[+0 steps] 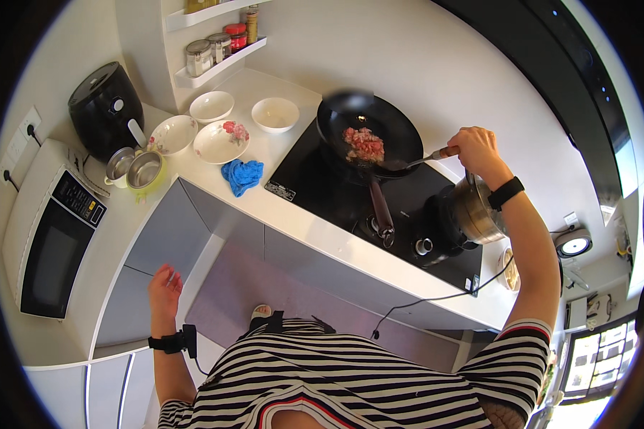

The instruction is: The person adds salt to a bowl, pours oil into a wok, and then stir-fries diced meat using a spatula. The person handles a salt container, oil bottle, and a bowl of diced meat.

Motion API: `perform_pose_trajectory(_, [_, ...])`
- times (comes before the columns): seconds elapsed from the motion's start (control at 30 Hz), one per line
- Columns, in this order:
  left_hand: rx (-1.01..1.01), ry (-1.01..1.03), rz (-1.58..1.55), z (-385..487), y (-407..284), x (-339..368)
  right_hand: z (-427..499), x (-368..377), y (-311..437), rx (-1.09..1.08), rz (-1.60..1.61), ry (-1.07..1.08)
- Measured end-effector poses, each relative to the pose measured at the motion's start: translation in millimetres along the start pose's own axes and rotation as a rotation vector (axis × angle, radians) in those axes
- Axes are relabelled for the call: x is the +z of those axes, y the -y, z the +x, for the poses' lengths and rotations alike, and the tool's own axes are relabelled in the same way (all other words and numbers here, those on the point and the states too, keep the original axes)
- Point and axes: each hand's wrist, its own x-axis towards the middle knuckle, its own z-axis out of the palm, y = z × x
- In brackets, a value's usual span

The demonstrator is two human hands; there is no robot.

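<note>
My right hand (475, 147) grips the wooden end of a spatula (426, 158) with a metal shaft. Its dark blade rests inside a black wok (402, 126) at the near side of a pile of raw-looking minced meat (364, 143), mostly pink-red with paler bits. The wok sits on the left burner of a black glass cooktop (322, 185), its brown handle (381, 209) pointing towards me. Beside the cabinets on the left hangs my left hand (165, 292), holding nothing, fingers loosely bent.
A metal pot (475, 212) stands on the right burner, under my right forearm. Left of the cooktop are a blue cloth (242, 176), a white bowl (275, 115), flowered dishes (221, 145), metal-lined cups (146, 170), an air fryer (104, 110) and a microwave (59, 246). A cable (434, 297) hangs over the counter edge.
</note>
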Motion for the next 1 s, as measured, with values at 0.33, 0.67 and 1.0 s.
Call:
perform_pose_trajectory(0.33, [-0.003, -0.024, -0.060, 13, -6, -27, 28, 57, 39, 0.083, -0.091, 0.032])
perform_pose_trajectory(0.67, [-0.051, 0.023, -0.075, 24, -6, 1, 0, 22, 36, 0.017, -0.174, -0.155])
perform_pose_trajectory(1.0, [-0.075, 0.016, 0.007, 26, -1, 5, 15, -33, 12, 0.219, 0.103, 0.269])
